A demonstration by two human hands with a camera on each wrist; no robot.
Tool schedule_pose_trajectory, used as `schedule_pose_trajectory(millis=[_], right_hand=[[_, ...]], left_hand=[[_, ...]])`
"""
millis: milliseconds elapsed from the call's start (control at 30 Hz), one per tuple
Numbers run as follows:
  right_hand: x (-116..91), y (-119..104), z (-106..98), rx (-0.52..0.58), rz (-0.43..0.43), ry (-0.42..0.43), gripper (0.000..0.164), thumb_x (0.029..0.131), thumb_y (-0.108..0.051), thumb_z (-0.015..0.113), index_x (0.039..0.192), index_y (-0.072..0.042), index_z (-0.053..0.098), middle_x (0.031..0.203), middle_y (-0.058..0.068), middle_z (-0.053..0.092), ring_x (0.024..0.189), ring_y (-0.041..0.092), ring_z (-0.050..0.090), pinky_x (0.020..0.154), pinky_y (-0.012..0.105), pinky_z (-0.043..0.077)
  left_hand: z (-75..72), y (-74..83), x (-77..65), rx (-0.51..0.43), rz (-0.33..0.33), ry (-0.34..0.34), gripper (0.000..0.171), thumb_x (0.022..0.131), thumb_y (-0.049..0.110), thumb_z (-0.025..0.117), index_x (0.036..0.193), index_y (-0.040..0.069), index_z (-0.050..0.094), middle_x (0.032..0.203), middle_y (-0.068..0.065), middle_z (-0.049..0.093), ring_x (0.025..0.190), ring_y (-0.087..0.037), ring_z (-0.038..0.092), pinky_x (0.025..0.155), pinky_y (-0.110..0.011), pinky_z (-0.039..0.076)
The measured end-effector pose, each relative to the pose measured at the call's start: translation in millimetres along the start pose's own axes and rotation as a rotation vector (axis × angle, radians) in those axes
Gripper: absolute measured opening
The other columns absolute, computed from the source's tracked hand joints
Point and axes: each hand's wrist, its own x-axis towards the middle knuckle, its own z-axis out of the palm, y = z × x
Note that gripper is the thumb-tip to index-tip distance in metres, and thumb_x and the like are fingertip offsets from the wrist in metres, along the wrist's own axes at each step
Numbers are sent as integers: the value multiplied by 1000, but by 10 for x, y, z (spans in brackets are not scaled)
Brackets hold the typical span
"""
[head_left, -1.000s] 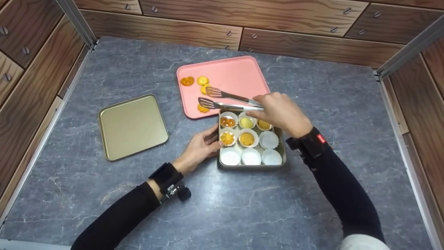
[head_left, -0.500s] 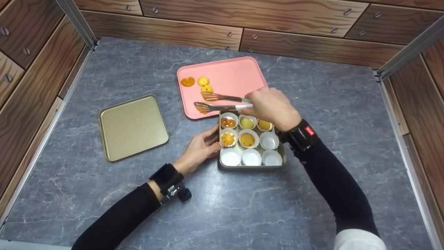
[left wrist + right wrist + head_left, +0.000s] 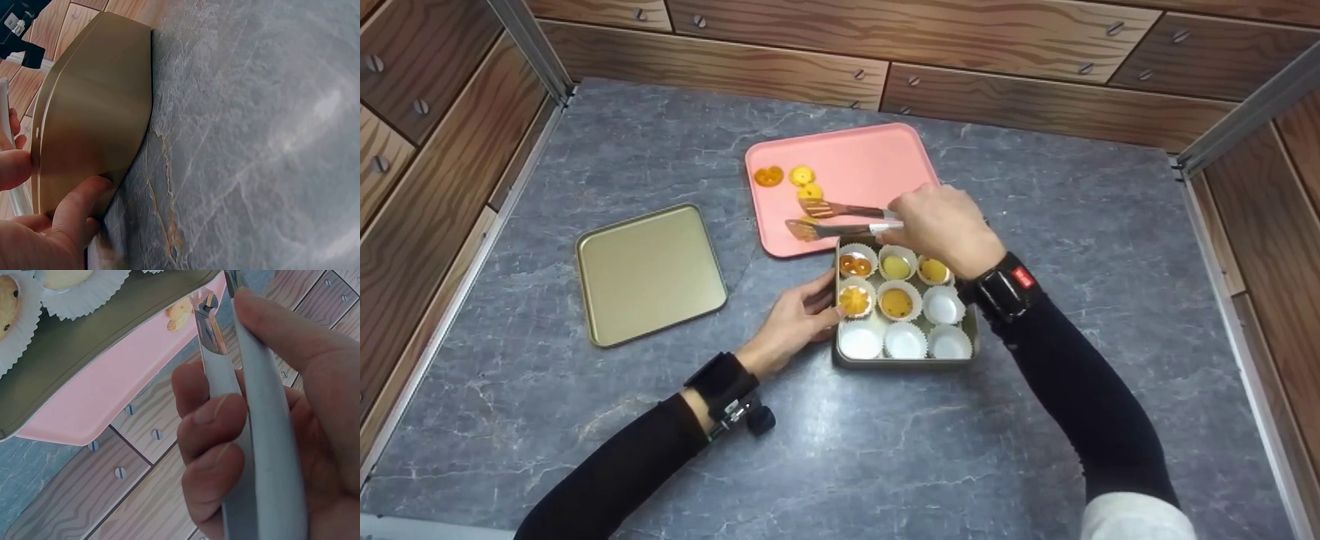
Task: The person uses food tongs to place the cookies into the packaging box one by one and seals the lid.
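Observation:
My right hand (image 3: 943, 225) grips tongs (image 3: 840, 228) by their white handles. Their two slotted heads stand a little apart, low over the pink tray (image 3: 877, 154), with part of a yellow cookie (image 3: 809, 220) showing between them. My left hand (image 3: 789, 328) holds the left side of a gold square tin (image 3: 905, 363), thumb at the rim and fingers against the wall, as the left wrist view also shows. White paper cups fill the tin. The far row holds a pretzel-shaped cookie (image 3: 855, 264) and two round ones; a flower-shaped cookie (image 3: 853, 301) and a round cookie (image 3: 896, 303) sit in the middle row.
A pretzel-shaped cookie (image 3: 769, 176) and two yellow flower-like cookies (image 3: 802, 175) lie at the tray's left side. The gold lid (image 3: 652, 276) lies flat on the left of the grey marbled table (image 3: 810, 457). Wood-patterned panels (image 3: 780, 56) border the table.
My right hand has moved left and slightly away from me, bringing the tong heads down around the near cookie on the tray. The left hand keeps its place at the tin.

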Motion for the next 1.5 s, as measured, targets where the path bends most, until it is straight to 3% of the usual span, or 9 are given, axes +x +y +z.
schedule_pose_trajectory(millis=[167, 367, 600, 833, 1067, 1500], right_hand=[[-4, 68, 25, 24, -25, 71, 52, 86, -38, 85, 125, -10, 65, 98, 10, 72, 76, 34, 71, 63, 50, 63], [22, 217, 44, 19, 16, 40, 43, 87, -39, 83, 115, -9, 69, 90, 12, 75, 73, 33, 71, 64, 49, 63], [57, 381, 95, 15, 35, 5, 39, 89, -42, 81, 112, -11, 74, 94, 15, 76, 77, 35, 70, 65, 50, 60], [37, 477, 196, 38, 19, 4, 45, 90, -46, 79, 118, -11, 74, 95, 14, 76, 77, 34, 70, 66, 49, 60], [-24, 558, 321, 35, -6, 61, 37, 93, -43, 76, 108, -9, 74, 80, 10, 70, 69, 32, 66, 59, 49, 57], [-209, 639, 408, 107, -18, 175, 33, 94, -39, 77, 109, -10, 74, 80, 8, 70, 66, 27, 63, 57, 43, 54]], left_hand=[[1, -8, 1, -6, 4, -4, 77, 95, -6, 62, 162, 3, 25, 164, -23, 32, 141, -37, 48, 103, -44, 57], [3, 3, -4, -9, -11, -3, 78, 95, -7, 62, 162, 4, 25, 164, -21, 31, 140, -36, 50, 102, -43, 58], [3, 2, 0, -20, -24, 3, 78, 94, -8, 62, 162, 6, 25, 165, -20, 31, 141, -35, 49, 102, -40, 58], [1, -3, -4, -22, -22, -1, 79, 94, -7, 63, 162, 4, 24, 166, -21, 29, 141, -36, 48, 103, -40, 57], [0, -3, -4, -11, -22, 7, 79, 94, -5, 65, 162, 5, 26, 166, -21, 29, 142, -35, 48, 102, -41, 58], [3, -3, -13, 2, -13, 11, 77, 95, -3, 65, 162, 5, 27, 164, -21, 32, 142, -35, 47, 102, -44, 57]])
